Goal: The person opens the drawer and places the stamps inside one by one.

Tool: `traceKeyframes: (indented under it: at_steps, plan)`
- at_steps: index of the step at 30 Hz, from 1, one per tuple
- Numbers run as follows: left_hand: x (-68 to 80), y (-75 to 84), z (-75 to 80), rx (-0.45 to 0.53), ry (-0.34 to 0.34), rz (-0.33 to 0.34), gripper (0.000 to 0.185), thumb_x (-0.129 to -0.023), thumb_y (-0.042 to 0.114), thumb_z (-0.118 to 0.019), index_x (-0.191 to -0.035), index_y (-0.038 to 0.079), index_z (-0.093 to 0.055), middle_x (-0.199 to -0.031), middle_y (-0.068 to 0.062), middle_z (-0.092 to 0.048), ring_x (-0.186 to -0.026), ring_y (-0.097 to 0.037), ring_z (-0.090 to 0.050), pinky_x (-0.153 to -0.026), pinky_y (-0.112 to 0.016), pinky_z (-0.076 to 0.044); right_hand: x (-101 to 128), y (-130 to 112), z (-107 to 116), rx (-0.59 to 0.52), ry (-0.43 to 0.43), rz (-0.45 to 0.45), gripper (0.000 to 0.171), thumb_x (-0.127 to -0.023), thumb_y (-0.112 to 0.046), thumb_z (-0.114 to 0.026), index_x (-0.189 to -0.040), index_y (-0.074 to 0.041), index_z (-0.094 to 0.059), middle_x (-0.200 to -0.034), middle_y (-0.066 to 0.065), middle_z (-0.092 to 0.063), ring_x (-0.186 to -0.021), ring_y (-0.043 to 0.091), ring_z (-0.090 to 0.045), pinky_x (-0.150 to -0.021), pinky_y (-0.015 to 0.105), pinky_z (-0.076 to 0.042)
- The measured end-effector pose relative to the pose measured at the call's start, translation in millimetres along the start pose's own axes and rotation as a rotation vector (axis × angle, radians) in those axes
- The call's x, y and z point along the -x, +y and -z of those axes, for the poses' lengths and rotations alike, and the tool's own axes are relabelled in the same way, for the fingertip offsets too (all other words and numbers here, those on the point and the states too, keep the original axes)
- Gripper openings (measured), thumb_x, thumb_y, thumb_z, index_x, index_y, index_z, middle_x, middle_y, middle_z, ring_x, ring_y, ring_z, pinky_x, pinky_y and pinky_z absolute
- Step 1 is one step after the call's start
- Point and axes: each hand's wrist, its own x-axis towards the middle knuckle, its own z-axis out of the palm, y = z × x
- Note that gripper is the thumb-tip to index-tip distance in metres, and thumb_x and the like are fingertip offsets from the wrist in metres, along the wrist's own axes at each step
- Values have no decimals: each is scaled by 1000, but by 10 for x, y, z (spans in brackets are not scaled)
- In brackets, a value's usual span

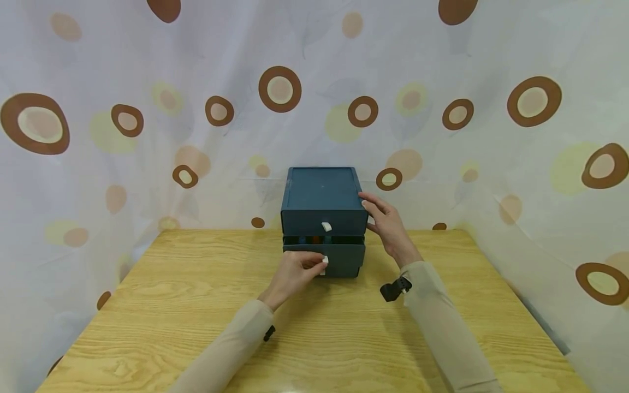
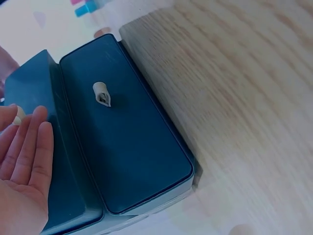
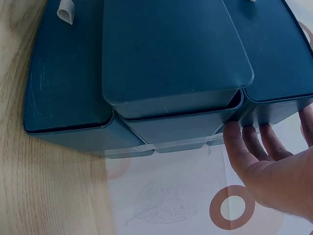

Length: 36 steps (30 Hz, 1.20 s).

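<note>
A dark teal two-drawer box [image 1: 321, 188] stands at the far middle of a wooden table [image 1: 147, 305]. Its lower drawer [image 1: 346, 261] is pulled out a little, and coloured things show in the gap above it. My left hand [image 1: 295, 273] pinches that drawer's white tab [image 1: 324, 266]. In the left wrist view my fingers [image 2: 29, 147] lie by the tab [image 2: 18, 115]. The upper drawer's tab [image 1: 326, 226] is free. My right hand [image 1: 385, 224] rests with straight fingers against the box's upper right edge. The right wrist view shows these fingers [image 3: 244, 147] touching the box [image 3: 171, 58].
A white curtain with brown and yellow spots [image 1: 280, 89] hangs close behind the box and along both sides of the table. A black device [image 1: 395, 289] is strapped at my right wrist. Bare wood lies between me and the box.
</note>
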Motion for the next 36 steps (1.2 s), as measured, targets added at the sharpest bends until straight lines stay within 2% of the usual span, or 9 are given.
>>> traceKeyframes:
  at_steps: [10, 19, 27, 32, 36]
  plan:
    - [-39, -9, 10, -20, 13, 0, 18, -91, 17, -71, -105, 7, -77, -96, -7, -76, -77, -10, -72, -67, -18, -57, -6, -36, -13, 4, 0, 11, 48, -103, -36, -49, -148, -18, -45, -162, 2, -25, -150, 28, -23, -117, 55, -28]
    - [-56, -23, -12, -19, 9, -5, 17, -91, 17, -71, -103, 7, -78, -93, -5, -77, -75, -8, -72, -66, -19, -57, -2, -3, 28, 16, 4, 16, 49, -102, -40, -51, -147, -21, -48, -162, 1, -25, -150, 27, -23, -116, 55, -30]
    - [-52, -56, 14, 21, -15, 34, 17, -91, 17, -71, -103, 7, -78, -92, -4, -77, -74, -9, -71, -65, -20, -57, 2, 25, 4, 14, -1, 5, 48, -102, -40, -51, -146, -22, -48, -162, 0, -26, -150, 26, -24, -115, 54, -31]
    - [-96, -67, 23, 7, -22, 55, 17, -92, 19, -71, -103, 8, -78, -94, -5, -77, -75, -7, -71, -66, -20, -57, 9, 26, 4, 16, 1, 21, 49, -102, -40, -51, -146, -21, -48, -162, 1, -25, -150, 27, -23, -116, 55, -30]
    - [-135, -73, 35, 18, -31, 112, 16, -91, 19, -71, -103, 11, -79, -96, -4, -76, -77, -6, -71, -67, -21, -57, 2, 24, 5, 14, 2, 26, 49, -102, -40, -51, -146, -21, -48, -162, 1, -24, -150, 27, -23, -115, 56, -31]
